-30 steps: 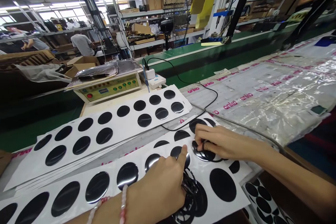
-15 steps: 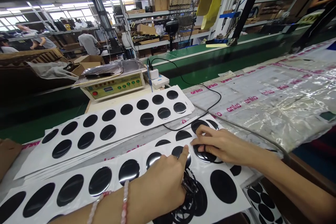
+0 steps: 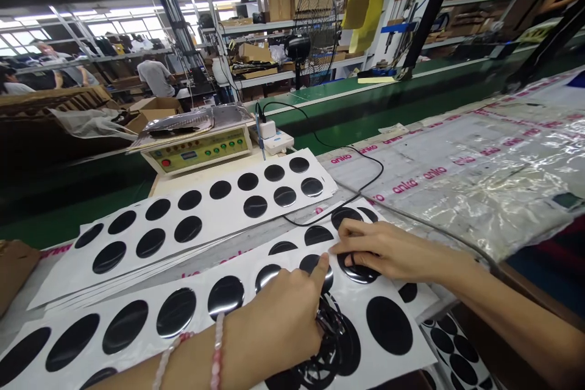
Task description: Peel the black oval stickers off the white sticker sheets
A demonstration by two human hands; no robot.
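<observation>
A white sheet (image 3: 247, 332) carrying rows of glossy black round stickers lies in front of me. My left hand (image 3: 286, 317) rests on it, index finger stretched toward a sticker (image 3: 315, 268) near its upper edge. The other left fingers are curled round a bundle of thin black rings (image 3: 326, 347), partly hidden by the hand. At the sheet's top right, my right hand (image 3: 375, 250) pinches what looks like a thin black ring against a round sticker (image 3: 359, 271). Its fingers cover most of that ring. Another black sticker (image 3: 389, 325) shows below the right hand.
A stack of similar sheets (image 3: 228, 213) lies behind. Farther back are a control box (image 3: 196, 149) with buttons and a white power strip (image 3: 278, 143). A black cable (image 3: 365, 186) crosses the plastic-covered table (image 3: 479, 164). More sticker sheets (image 3: 457, 347) are low on the right.
My right fingers have shifted slightly, and the dark arc that stuck out beneath that hand no longer shows there. My left hand stays almost still.
</observation>
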